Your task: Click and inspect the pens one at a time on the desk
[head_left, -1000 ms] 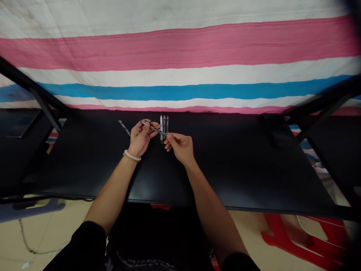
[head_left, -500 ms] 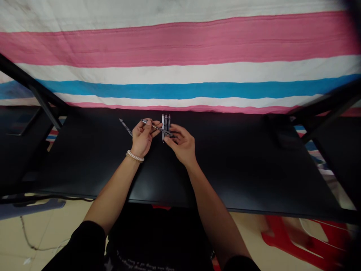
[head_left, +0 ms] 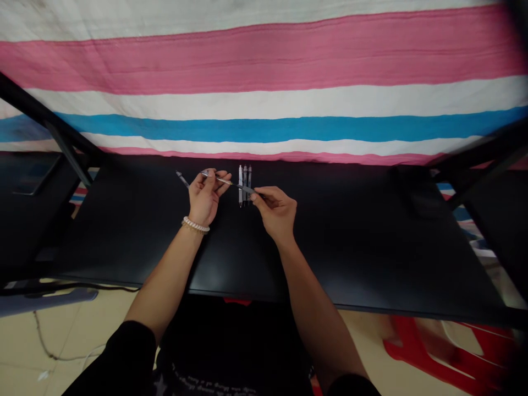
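Note:
Pinched between the thumb and fingers of my left hand (head_left: 204, 201) is the clear end of a pen (head_left: 225, 180). A thin refill-like stretch shows in the pen's middle. My right hand (head_left: 275, 212) is closed on the pen's dark grey end, thumb and forefinger together. The pen slants down to the right, in front of a white pen (head_left: 241, 175) and two grey pens (head_left: 247, 173) lying side by side on the black table (head_left: 350, 236). Another grey pen (head_left: 181, 177) lies left of my left hand, partly hidden by it.
A striped pink, white and blue sheet (head_left: 264, 60) hangs behind the table. Black metal supports (head_left: 68, 151) stand at both sides. On the floor at right is a red plastic stool (head_left: 416, 352); cables (head_left: 45, 346) lie at lower left.
My right hand has moved slightly right, its fingers drawn together on the pen's grey end. More of the row of pens shows. My left hand has shifted slightly left.

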`<move>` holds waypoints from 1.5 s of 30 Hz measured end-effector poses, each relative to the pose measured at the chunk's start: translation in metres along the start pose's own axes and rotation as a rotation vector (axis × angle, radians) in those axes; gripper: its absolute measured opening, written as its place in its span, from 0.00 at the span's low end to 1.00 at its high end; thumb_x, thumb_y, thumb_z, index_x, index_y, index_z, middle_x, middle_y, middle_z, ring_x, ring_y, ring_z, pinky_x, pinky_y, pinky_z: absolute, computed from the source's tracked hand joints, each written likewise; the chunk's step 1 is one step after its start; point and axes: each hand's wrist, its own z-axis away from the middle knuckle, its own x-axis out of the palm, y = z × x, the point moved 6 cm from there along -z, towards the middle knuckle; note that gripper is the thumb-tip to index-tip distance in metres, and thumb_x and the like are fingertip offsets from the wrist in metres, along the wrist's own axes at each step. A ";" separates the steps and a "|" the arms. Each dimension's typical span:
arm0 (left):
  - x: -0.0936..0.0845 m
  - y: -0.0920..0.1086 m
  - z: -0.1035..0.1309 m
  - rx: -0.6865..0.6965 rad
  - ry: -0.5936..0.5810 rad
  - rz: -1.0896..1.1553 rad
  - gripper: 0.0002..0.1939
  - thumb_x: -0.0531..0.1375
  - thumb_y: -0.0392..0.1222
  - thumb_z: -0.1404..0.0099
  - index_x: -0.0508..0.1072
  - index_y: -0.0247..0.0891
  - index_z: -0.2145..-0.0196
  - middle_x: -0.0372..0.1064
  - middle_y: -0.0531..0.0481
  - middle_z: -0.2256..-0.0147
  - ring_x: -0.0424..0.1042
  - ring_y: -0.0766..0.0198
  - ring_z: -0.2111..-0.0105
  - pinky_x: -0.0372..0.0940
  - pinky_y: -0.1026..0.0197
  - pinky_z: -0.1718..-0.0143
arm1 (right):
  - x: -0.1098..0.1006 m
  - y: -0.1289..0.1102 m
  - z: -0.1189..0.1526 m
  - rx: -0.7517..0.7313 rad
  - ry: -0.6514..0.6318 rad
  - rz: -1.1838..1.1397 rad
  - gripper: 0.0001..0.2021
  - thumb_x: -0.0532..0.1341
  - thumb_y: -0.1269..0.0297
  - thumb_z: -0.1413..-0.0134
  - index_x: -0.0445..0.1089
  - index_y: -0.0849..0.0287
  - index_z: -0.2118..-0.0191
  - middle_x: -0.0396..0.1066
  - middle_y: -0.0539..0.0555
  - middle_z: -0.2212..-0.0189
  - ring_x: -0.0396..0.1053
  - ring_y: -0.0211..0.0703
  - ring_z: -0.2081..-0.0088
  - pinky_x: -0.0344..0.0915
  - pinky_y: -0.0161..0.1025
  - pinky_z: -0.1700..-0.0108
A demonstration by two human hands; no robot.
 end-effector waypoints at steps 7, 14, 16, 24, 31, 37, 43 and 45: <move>0.000 -0.002 -0.001 -0.033 -0.032 0.039 0.09 0.68 0.45 0.36 0.73 0.39 0.63 0.79 0.50 0.63 0.80 0.63 0.60 0.73 0.60 0.55 | 0.005 0.005 0.003 0.019 -0.020 -0.059 0.07 0.71 0.59 0.49 0.79 0.54 0.64 0.76 0.51 0.68 0.75 0.39 0.69 0.74 0.40 0.64; 0.012 -0.014 0.010 -0.096 -0.037 0.048 0.11 0.69 0.45 0.37 0.72 0.38 0.63 0.79 0.49 0.63 0.81 0.62 0.60 0.73 0.58 0.55 | 0.005 0.000 0.009 -0.066 0.029 0.048 0.04 0.69 0.60 0.47 0.80 0.52 0.66 0.78 0.53 0.64 0.77 0.44 0.63 0.77 0.44 0.59; 0.013 -0.015 0.011 -0.111 -0.049 0.040 0.12 0.69 0.46 0.37 0.72 0.38 0.62 0.79 0.49 0.63 0.81 0.62 0.60 0.72 0.58 0.54 | 0.004 -0.003 0.009 -0.078 0.028 0.082 0.04 0.70 0.59 0.47 0.80 0.52 0.66 0.79 0.53 0.63 0.78 0.44 0.63 0.77 0.44 0.59; 0.011 -0.013 0.009 -0.094 -0.053 0.028 0.11 0.68 0.45 0.36 0.72 0.39 0.62 0.79 0.48 0.62 0.80 0.62 0.60 0.72 0.55 0.52 | 0.011 0.014 0.006 0.097 -0.098 0.018 0.18 0.72 0.55 0.51 0.78 0.53 0.53 0.80 0.53 0.63 0.79 0.43 0.65 0.79 0.42 0.61; 0.012 -0.013 0.010 -0.110 -0.069 0.065 0.14 0.70 0.46 0.39 0.72 0.38 0.62 0.79 0.48 0.62 0.80 0.62 0.60 0.72 0.58 0.56 | 0.010 0.010 0.007 0.146 -0.129 0.025 0.17 0.70 0.52 0.49 0.78 0.56 0.56 0.79 0.53 0.69 0.78 0.42 0.71 0.78 0.40 0.67; 0.013 -0.010 0.010 -0.104 -0.063 0.046 0.14 0.69 0.47 0.38 0.71 0.39 0.61 0.79 0.49 0.63 0.80 0.62 0.60 0.71 0.57 0.54 | 0.007 0.012 0.007 0.165 -0.132 0.067 0.17 0.68 0.48 0.46 0.79 0.58 0.62 0.78 0.53 0.72 0.76 0.41 0.76 0.75 0.36 0.75; 0.013 -0.010 0.010 -0.106 -0.059 0.037 0.12 0.68 0.46 0.36 0.71 0.39 0.61 0.79 0.49 0.63 0.80 0.62 0.60 0.71 0.58 0.55 | 0.010 0.010 0.008 0.185 -0.154 0.083 0.20 0.65 0.45 0.44 0.78 0.59 0.63 0.76 0.52 0.76 0.75 0.39 0.78 0.72 0.34 0.79; 0.013 -0.010 0.010 -0.106 -0.059 0.039 0.11 0.67 0.45 0.36 0.71 0.39 0.61 0.79 0.50 0.63 0.80 0.63 0.61 0.71 0.58 0.56 | 0.011 0.007 0.008 0.151 -0.143 0.058 0.20 0.67 0.44 0.46 0.77 0.58 0.60 0.77 0.52 0.74 0.76 0.40 0.76 0.73 0.34 0.77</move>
